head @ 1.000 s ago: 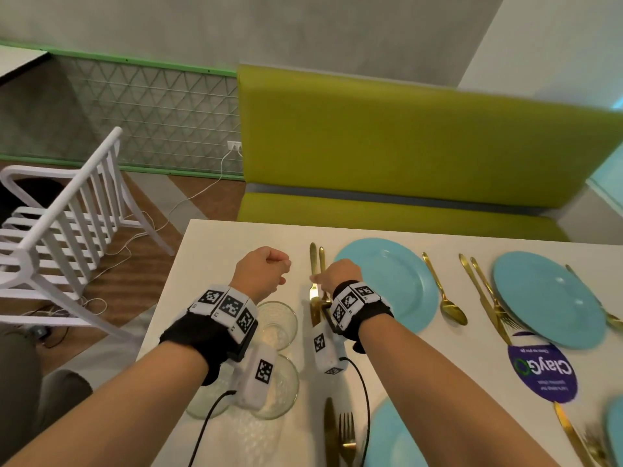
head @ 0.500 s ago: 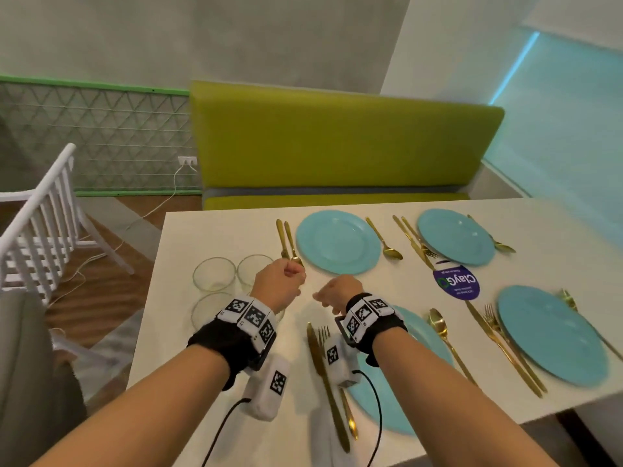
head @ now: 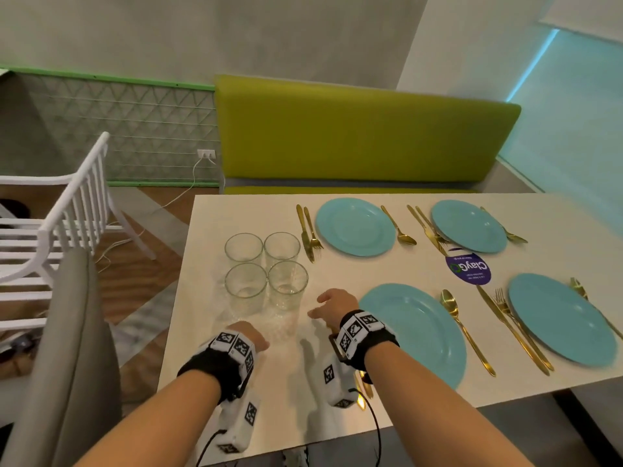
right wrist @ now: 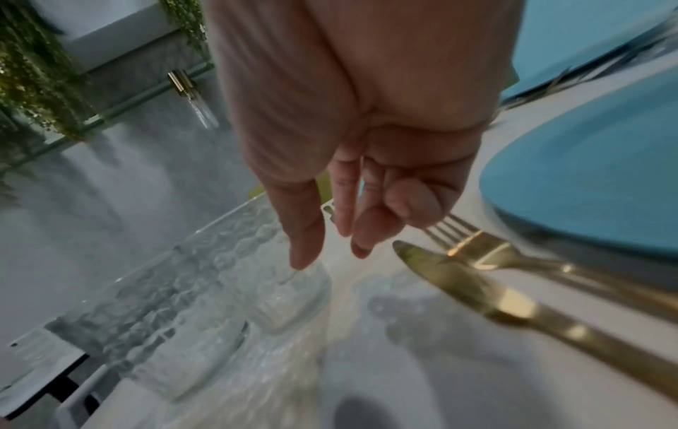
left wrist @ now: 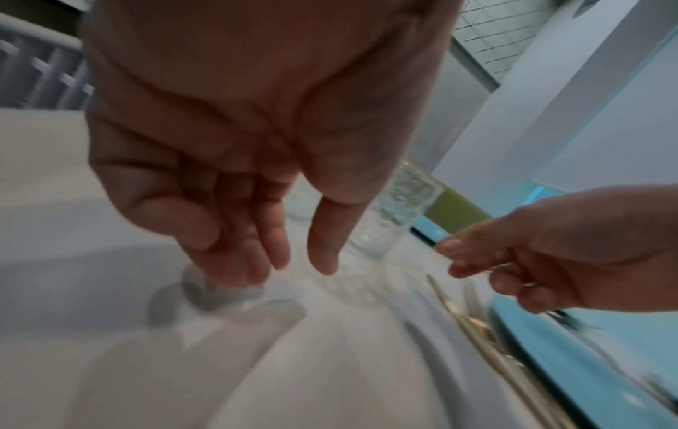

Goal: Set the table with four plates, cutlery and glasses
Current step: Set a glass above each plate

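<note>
Several clear glasses [head: 266, 264] stand in a tight cluster on the left part of the white table [head: 337, 271]. Several teal plates are laid out, the nearest [head: 414, 335] by my right wrist. Each has gold cutlery beside it. My left hand [head: 256, 338] hovers just before the near glasses, fingers hanging loose and empty [left wrist: 293, 258]. My right hand [head: 320, 308] hovers between the nearest glass [right wrist: 290, 290] and that plate, holding nothing. Below it lie a gold knife [right wrist: 477, 290] and a fork [right wrist: 488, 249], beside the plate [right wrist: 587, 180].
A purple round sticker [head: 468, 269] lies between the plates. A green bench [head: 354, 136] runs along the far side. A white slatted chair [head: 67, 214] and a grey chair back [head: 77, 348] stand to the left, with a cable on the floor.
Both hands have drawn back from the far-left cutlery toward the near edge, and their fists have loosened. The view has pulled back and now takes in the whole cluster of glasses.
</note>
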Action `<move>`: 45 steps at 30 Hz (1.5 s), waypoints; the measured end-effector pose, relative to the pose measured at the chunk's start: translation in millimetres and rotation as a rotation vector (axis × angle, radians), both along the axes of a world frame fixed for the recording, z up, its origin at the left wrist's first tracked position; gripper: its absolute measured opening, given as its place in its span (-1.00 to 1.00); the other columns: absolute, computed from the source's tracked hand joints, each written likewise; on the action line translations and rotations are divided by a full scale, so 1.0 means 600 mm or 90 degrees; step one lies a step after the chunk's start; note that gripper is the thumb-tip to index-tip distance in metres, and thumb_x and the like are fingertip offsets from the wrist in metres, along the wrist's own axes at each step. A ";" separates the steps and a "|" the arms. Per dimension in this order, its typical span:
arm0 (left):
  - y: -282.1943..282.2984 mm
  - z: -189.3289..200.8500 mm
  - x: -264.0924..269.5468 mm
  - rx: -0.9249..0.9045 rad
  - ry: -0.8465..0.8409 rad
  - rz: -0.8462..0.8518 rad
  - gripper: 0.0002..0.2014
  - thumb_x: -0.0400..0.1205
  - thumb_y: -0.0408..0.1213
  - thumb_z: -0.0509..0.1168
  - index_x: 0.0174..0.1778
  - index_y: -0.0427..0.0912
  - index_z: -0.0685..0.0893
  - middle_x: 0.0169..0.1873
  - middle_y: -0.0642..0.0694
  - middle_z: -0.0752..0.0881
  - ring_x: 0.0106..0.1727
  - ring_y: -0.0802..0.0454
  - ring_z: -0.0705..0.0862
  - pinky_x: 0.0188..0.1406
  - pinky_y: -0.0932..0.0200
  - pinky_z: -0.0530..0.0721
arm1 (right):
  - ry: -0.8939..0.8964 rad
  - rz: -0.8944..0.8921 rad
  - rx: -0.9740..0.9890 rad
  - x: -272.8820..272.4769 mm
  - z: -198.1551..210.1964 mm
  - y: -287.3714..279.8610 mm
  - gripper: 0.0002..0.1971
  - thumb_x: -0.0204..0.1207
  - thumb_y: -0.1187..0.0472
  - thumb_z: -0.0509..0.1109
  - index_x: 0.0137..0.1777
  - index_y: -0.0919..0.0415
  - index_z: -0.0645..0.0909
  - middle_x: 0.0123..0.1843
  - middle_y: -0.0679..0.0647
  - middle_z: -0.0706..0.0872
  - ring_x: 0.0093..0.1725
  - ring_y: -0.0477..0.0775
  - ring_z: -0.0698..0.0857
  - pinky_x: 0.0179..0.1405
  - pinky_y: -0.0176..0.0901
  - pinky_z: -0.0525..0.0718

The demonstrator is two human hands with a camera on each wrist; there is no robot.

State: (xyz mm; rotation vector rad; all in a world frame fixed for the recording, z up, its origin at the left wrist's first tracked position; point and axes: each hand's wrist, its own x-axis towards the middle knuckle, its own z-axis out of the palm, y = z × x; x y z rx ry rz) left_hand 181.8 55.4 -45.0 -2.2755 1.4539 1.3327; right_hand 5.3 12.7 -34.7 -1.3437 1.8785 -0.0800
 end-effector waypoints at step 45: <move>-0.032 0.029 -0.066 -0.379 0.265 0.082 -0.14 0.25 -0.27 0.64 0.46 -0.17 0.41 0.34 -0.14 0.61 0.36 -0.14 0.58 0.30 0.16 0.47 | -0.081 -0.194 -0.252 -0.108 0.057 0.042 -0.24 0.20 0.09 0.67 0.40 0.13 0.42 0.37 0.13 0.59 0.35 0.13 0.56 0.28 -0.19 0.52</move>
